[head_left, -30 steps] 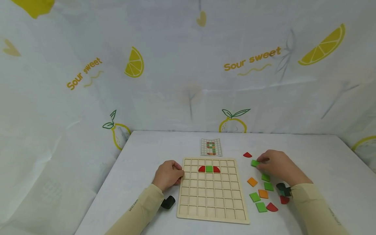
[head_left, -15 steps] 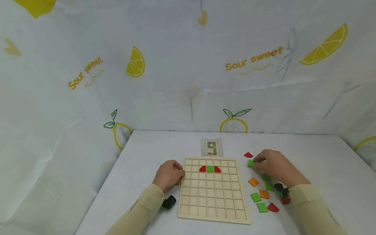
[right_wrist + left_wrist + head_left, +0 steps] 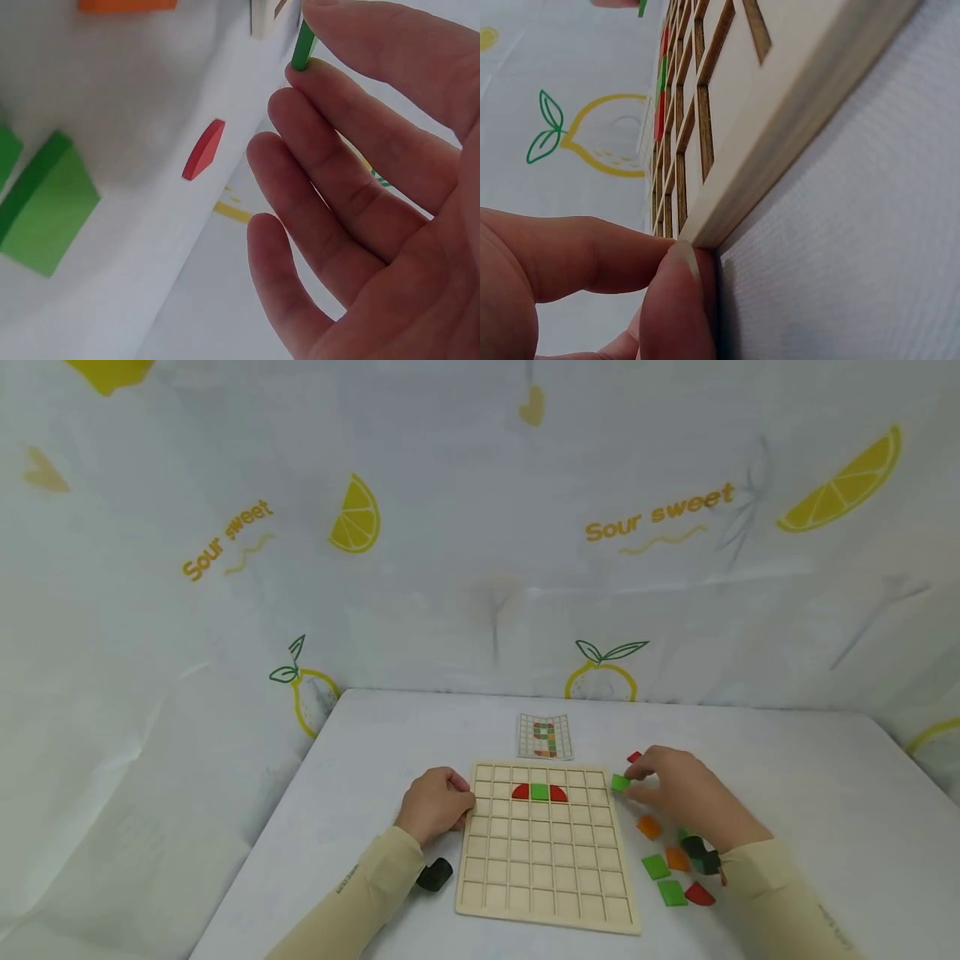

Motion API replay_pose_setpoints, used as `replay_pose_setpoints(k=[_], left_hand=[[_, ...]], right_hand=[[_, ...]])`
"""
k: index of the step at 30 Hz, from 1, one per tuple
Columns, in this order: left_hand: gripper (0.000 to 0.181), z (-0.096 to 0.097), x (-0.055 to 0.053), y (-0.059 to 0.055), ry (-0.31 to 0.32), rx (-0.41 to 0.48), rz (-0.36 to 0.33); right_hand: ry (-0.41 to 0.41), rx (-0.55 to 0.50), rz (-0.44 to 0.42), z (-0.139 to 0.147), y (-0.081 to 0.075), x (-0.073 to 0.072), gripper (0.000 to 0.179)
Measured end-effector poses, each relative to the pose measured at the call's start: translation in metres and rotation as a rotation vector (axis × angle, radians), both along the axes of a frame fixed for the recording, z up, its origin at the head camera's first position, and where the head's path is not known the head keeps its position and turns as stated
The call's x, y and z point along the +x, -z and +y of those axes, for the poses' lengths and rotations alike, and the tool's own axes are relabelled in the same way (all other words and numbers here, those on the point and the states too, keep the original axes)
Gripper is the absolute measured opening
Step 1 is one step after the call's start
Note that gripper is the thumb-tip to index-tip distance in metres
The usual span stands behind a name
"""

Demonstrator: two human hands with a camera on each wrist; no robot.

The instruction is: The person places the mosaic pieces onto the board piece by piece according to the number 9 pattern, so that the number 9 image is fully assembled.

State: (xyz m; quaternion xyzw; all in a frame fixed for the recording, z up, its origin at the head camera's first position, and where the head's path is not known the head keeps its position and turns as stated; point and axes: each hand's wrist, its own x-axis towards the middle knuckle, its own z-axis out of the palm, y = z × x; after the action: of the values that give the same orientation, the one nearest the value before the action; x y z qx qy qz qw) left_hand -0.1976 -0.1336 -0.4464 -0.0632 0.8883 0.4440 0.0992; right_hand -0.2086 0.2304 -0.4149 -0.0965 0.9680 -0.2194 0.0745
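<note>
Held: one green tile (image 3: 619, 782), pinched at its edges between thumb and forefinger of the right hand (image 3: 678, 789), just beside the upper right edge of the board (image 3: 547, 897). Steadied: the board, its left edge pinched between left hand (image 3: 437, 806) thumb and forefinger.

Handling, as judged: keep the tile level and square to the grid; keep the edge pinch light, so fingertips clear the ridges; hold the board firm meanwhile.

In one upper row of cells: red quarter (image 3: 521, 792), green square (image 3: 539, 792), second red quarter (image 3: 558, 794). Beyond the board: a patterned card (image 3: 544, 737).

Loose at right: orange pieces (image 3: 677, 859), green pieces (image 3: 672, 893), red pieces (image 3: 700, 894); some partly hidden by the right arm.

In the way, as judged: raised ridges, apt to catch a tilted tile; the filled cells, to be passed without a nudge.
</note>
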Motion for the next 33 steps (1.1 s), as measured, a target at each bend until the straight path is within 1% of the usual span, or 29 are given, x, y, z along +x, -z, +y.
replay_pose_setpoints(k=[5, 10, 16, 19, 23, 28, 33], left_hand=[[0.01, -0.001, 0.001, 0.0, 0.0, -0.009, 0.008], [0.009, -0.001, 0.0, 0.0, -0.009, -0.013, 0.003], [0.01, 0.0, -0.001, 0.001, -0.005, -0.022, -0.003], [0.01, -0.001, -0.001, 0.001, -0.008, -0.02, -0.002], [0.01, -0.001, -0.002, 0.0, -0.011, -0.015, -0.001], [0.01, 0.0, -0.001, -0.001, -0.011, -0.01, 0.0], [0.01, -0.002, 0.001, -0.001, -0.007, -0.015, 0.013]], right_hand=[[-0.049, -0.003, 0.035, -0.017, -0.002, 0.001, 0.022], [-0.092, -0.011, 0.062, -0.043, -0.004, -0.001, 0.021], [-0.149, -0.033, 0.084, -0.072, -0.006, 0.002, 0.017], [-0.174, -0.029, 0.098, -0.085, -0.006, 0.003, 0.014], [-0.208, -0.002, 0.113, -0.101, -0.002, 0.003, 0.016], [-0.233, 0.002, 0.119, -0.116, 0.005, 0.004, 0.019], [-0.251, 0.024, 0.16, -0.124, 0.01, 0.006, 0.014]])
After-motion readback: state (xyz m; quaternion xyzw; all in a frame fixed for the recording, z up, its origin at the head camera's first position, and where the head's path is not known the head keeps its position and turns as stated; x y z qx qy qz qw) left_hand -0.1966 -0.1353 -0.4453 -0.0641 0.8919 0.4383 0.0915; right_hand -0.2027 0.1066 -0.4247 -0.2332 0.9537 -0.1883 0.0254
